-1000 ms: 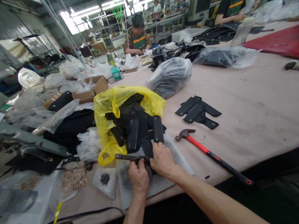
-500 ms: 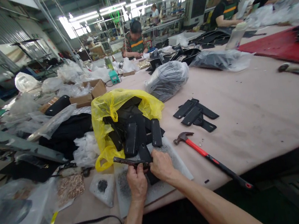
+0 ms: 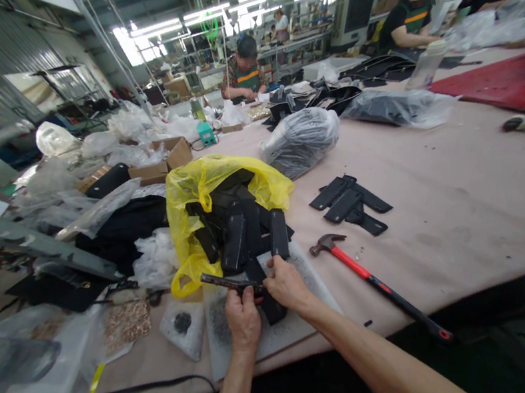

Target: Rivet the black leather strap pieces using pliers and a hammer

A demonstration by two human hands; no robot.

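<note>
Take 12 o'clock as straight ahead of your hands. Your work surface is a cloth-covered tabletop (image 3: 455, 196) in a large workshop with strip lights overhead. A co-worker (image 3: 245, 81) sits at the far side at 12 o'clock; another (image 3: 408, 28) is at 1 o'clock. A grey board (image 3: 313, 286) lies beneath your hands. The yellow bag (image 3: 180, 211), its mouth toward you, stands at 12 o'clock with black cases (image 3: 234, 245) spilling onto the board.

Your left hand (image 3: 243, 318) has its grip closed on a thin dark bar (image 3: 219, 280), between thumb and fingers, over the board; the bar's free end points to 10 o'clock. Your right hand (image 3: 285, 284) has its fingers curled in at the bar's near end, beside a black strip (image 3: 273, 310); you cannot tell exactly what this grip pinches.

The near edge of the tabletop runs just below the board. The hammer (image 3: 379, 284) lies at 3 o'clock, its handle end projecting past that edge. Flat black pieces (image 3: 351, 202) overlap at 2 o'clock. The widest bare stretch extends from there to the red sheet (image 3: 492, 88). Plastic bags (image 3: 123, 126) crowd 10 to 11 o'clock.

Compared with half a second ago, more of the strip shows below your fingertips. The left grip is unchanged; the hammer has not moved.
</note>
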